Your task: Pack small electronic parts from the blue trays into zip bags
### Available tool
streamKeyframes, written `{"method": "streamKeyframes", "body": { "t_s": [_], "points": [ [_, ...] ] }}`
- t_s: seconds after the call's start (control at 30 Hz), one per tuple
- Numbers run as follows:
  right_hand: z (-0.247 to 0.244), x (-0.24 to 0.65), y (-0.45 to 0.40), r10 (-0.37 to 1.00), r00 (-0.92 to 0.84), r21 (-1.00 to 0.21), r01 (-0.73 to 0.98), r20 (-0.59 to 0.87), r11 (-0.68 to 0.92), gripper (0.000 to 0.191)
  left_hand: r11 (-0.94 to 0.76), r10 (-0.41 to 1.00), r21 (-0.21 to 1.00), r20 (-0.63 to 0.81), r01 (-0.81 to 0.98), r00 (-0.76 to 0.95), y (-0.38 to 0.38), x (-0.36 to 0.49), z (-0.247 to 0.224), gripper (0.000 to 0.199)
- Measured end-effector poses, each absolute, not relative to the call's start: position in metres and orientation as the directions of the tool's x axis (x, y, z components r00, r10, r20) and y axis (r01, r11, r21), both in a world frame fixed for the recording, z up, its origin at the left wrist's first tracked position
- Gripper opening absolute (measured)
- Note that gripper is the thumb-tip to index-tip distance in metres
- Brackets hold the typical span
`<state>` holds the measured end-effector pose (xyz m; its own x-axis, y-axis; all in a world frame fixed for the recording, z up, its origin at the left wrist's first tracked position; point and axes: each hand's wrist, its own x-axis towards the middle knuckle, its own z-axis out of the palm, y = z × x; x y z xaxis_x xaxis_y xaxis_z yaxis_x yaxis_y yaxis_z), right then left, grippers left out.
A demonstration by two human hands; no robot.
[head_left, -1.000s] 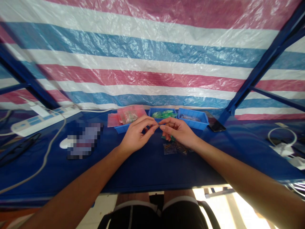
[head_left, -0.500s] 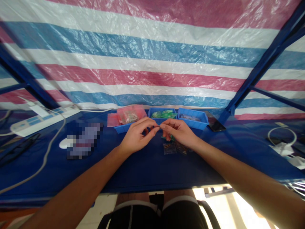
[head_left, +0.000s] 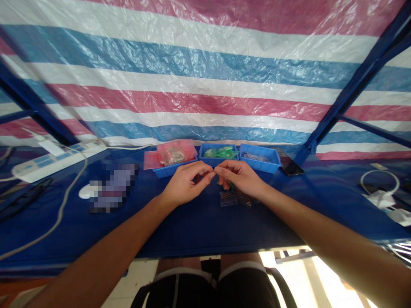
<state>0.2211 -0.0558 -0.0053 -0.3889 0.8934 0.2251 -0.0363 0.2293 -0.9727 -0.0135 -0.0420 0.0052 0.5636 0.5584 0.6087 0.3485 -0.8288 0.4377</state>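
Observation:
My left hand (head_left: 188, 182) and my right hand (head_left: 239, 177) meet fingertip to fingertip above the blue table (head_left: 212, 231). Both are pinched closed; whatever lies between the fingertips is too small to make out. Small clear bags (head_left: 228, 198) with brownish pieces lie on the table just below my right hand. Behind the hands stand a blue bin (head_left: 165, 172) topped by pink bags (head_left: 175, 153), a middle bin with green bags (head_left: 224, 152), and a right bin (head_left: 260, 158) with clear bags.
At the left are a white power strip (head_left: 48, 162), a pale cable (head_left: 66, 201) and a blurred-out item (head_left: 114, 188). A dark phone (head_left: 290, 164) lies right of the bins. White cables and adapters (head_left: 382, 199) sit far right. A striped sheet (head_left: 205, 77) hangs behind.
The fingers of my left hand have drawn closer together, and the thin dark item seen between the fingertips no longer shows. The view has shifted very slightly.

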Motion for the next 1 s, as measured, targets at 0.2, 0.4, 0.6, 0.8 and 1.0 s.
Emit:
{"method": "streamKeyframes", "body": {
  "t_s": [0.2,0.4,0.6,0.8,1.0],
  "points": [
    [-0.0066,0.2208,-0.0554,0.892,-0.396,-0.975,-0.031,0.215,0.222,0.045,-0.823,0.566,0.442,0.596,0.356,0.570,-0.0426,-0.0135,0.0054,0.017],
    [-0.0094,0.2210,-0.0534,0.885,-0.408,-0.972,-0.035,0.226,0.232,0.043,-0.797,0.601,0.475,0.560,0.373,0.570,-0.0449,-0.0133,0.0061,0.018],
    [-0.0094,0.2211,-0.0537,0.888,-0.407,-0.974,-0.025,0.214,0.223,0.043,-0.768,0.631,0.512,0.502,0.385,0.591,-0.0446,-0.0130,0.0062,0.020],
    [-0.0093,0.2205,-0.0540,0.892,-0.402,-0.976,-0.022,0.207,0.217,0.044,-0.752,0.644,0.523,0.457,0.400,0.614,-0.0453,-0.0130,0.0058,0.021],
    [-0.0084,0.2204,-0.0539,0.892,-0.399,-0.974,-0.019,0.213,0.224,0.045,-0.760,0.634,0.522,0.466,0.386,0.617,-0.0433,-0.0142,0.0028,0.020]
  ]
}}
